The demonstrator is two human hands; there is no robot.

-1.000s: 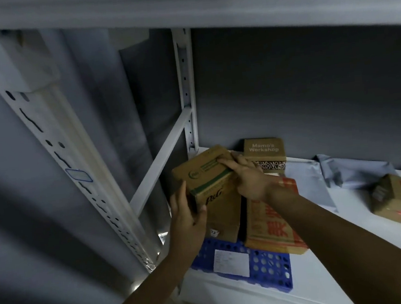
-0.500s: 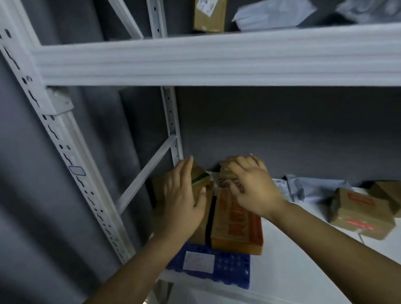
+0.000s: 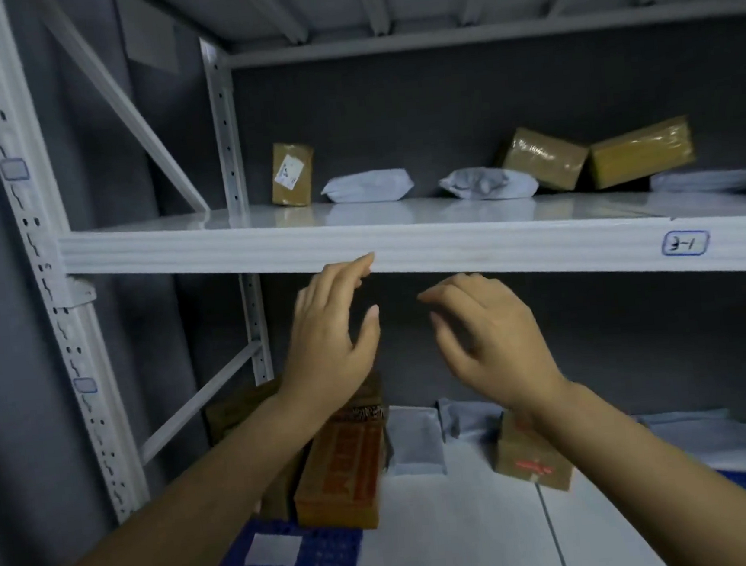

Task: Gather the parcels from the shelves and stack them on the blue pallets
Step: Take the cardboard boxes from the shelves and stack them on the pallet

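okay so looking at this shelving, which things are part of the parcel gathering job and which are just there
Part of the job:
upright cardboard box
white mailer bag
crumpled grey bag
two taped boxes
blue pallet
stacked boxes on it
both empty hands: left hand, right hand

Just there:
shelf beam
handwritten shelf label
perforated upright

Dim overall, cool grey-blue cast. Upper shelf (image 3: 401, 217) is the brightest zone: soft sheen and faint reflections of the parcels on its top. Bay under it sits in deep shadow, back wall (image 3: 615, 343) near black. Taped box (image 3: 641, 151) shows small glare streaks. Motion blur on both hands, left hand (image 3: 331, 340) and right hand (image 3: 493, 340), fingertips smeared. Lower boxes (image 3: 342, 466) and blue pallet (image 3: 296, 556) soft, print unreadable. Wide-angle bend: left upright (image 3: 46, 284) leans and curves toward the edge.
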